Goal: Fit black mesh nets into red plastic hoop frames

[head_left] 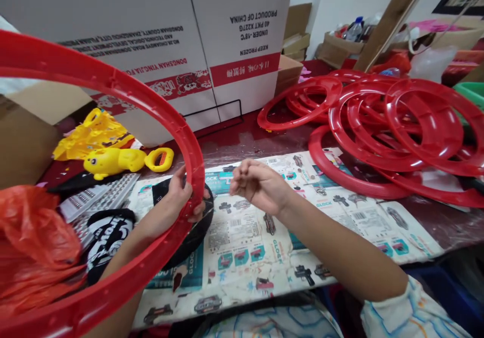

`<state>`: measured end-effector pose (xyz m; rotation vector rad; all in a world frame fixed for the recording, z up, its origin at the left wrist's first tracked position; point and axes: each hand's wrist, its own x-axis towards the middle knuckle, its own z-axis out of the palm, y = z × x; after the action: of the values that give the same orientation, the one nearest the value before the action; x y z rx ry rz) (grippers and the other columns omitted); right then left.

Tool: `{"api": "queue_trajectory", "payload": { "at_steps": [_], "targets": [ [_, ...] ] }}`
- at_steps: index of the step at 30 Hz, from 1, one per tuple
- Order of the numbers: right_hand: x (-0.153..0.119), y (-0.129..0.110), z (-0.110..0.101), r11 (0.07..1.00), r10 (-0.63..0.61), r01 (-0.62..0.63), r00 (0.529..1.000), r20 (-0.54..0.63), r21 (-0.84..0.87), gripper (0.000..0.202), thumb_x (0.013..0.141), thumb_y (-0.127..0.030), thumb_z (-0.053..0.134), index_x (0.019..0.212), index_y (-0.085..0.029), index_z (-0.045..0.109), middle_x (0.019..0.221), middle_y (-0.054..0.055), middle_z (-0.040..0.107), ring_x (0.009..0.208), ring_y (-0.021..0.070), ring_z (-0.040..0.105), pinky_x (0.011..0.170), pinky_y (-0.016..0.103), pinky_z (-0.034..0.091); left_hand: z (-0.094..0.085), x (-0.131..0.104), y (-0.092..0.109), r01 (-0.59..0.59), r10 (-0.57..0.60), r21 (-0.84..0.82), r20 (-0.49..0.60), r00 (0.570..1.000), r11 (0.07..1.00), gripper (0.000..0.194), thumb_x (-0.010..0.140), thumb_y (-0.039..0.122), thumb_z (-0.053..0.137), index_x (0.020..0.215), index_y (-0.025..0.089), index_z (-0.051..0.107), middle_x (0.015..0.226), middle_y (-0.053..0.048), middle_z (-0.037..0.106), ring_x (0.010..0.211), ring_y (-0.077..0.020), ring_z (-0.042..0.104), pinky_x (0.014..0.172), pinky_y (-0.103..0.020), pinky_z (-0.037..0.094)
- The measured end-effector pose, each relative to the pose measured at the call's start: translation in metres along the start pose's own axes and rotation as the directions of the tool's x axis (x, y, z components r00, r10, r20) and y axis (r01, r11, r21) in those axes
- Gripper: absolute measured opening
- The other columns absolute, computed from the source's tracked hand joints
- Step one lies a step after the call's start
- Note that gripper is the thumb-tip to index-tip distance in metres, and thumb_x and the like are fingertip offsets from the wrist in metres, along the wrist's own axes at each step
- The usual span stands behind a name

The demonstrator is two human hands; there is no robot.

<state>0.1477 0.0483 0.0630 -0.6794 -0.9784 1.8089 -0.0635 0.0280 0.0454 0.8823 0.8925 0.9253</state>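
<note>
A large red plastic ring (194, 159) fills the left side of the view, held up on edge. My left hand (181, 194) grips its right side, the fingers wrapped round the rim. Behind that hand a round black object (196, 237) lies on the printed cardboard sheet (242, 232). My right hand (259, 184) is raised over the middle of the sheet, apart from the ring, with its fingers curled and bunched together; whether something small is between them is hidden.
Several red rings (397, 121) are piled at the right. A white carton (227, 36) stands at the back. Yellow toy parts (113, 161), a red plastic bag (38, 227) and a black cloth (109, 237) lie at the left. A wooden post (391, 20) leans at the back right.
</note>
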Motion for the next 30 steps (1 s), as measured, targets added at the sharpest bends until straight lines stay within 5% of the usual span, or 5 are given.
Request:
{"api": "queue_trajectory", "payload": {
  "at_steps": [8, 14, 18, 24, 30],
  "targets": [
    [-0.011, -0.054, -0.07, 0.927, -0.334, 0.241, 0.878, -0.343, -0.287, 0.017, 0.068, -0.024, 0.049, 0.071, -0.025, 0.032, 0.069, -0.005, 0.049, 0.064, 0.0106, 0.057, 0.068, 0.027, 0.052, -0.025, -0.007, 0.008, -0.109, 0.109, 0.057, 0.009, 0.994, 0.992, 0.048, 0.076, 0.02, 0.077, 0.107, 0.029, 0.042, 0.093, 0.0, 0.06, 0.059, -0.0069, 0.052, 0.05, -0.018, 0.042],
    [-0.016, -0.087, -0.133, 0.78, -0.449, 0.097, 0.775, -0.444, -0.619, 0.019, 0.066, -0.031, 0.054, 0.072, -0.027, 0.037, 0.073, 0.002, 0.054, 0.058, 0.0136, 0.051, 0.047, 0.025, 0.036, -0.04, -0.012, 0.011, -0.081, 0.082, -0.073, -0.001, 0.997, 0.994, 0.038, 0.078, 0.043, 0.075, 0.093, 0.021, 0.049, 0.082, -0.001, 0.056, 0.057, -0.0081, 0.047, 0.045, -0.017, 0.038],
    [-0.027, -0.091, -0.146, 0.571, -0.554, -0.043, 0.717, -0.423, -0.82, 0.046, 0.056, -0.03, 0.074, 0.096, -0.027, 0.052, 0.112, 0.011, 0.056, 0.082, 0.0203, 0.061, 0.066, 0.036, 0.05, -0.034, -0.014, 0.011, -0.037, 0.034, -0.105, -0.033, 0.999, 0.994, 0.036, 0.086, 0.052, 0.063, 0.088, 0.018, 0.05, 0.078, -0.003, 0.056, 0.056, -0.0091, 0.047, 0.045, -0.018, 0.04],
    [-0.058, -0.108, -0.119, 0.016, -0.354, -0.223, 0.911, -0.214, -0.975, 0.05, 0.039, -0.008, 0.08, 0.085, -0.024, 0.071, 0.109, 0.015, 0.066, 0.114, 0.0437, 0.057, 0.1, 0.066, 0.04, -0.027, -0.011, 0.009, -0.082, 0.069, -0.084, -0.15, 0.986, 0.993, 0.026, 0.086, 0.034, 0.066, 0.095, 0.025, 0.043, 0.078, 0.003, 0.058, 0.056, -0.0094, 0.053, 0.05, -0.019, 0.044],
    [-0.054, -0.059, -0.021, -0.171, -0.647, 0.145, 0.73, 0.223, -0.974, 0.012, 0.089, -0.028, 0.061, 0.1, -0.025, 0.063, 0.106, 0.008, 0.068, 0.106, 0.0232, 0.062, 0.1, 0.045, 0.048, -0.015, -0.008, 0.002, -0.137, 0.13, -0.02, -0.21, 0.969, 0.99, 0.029, 0.086, 0.037, 0.064, 0.097, 0.025, 0.04, 0.071, 0.005, 0.057, 0.051, -0.0093, 0.052, 0.047, -0.019, 0.044]
  ]
}}
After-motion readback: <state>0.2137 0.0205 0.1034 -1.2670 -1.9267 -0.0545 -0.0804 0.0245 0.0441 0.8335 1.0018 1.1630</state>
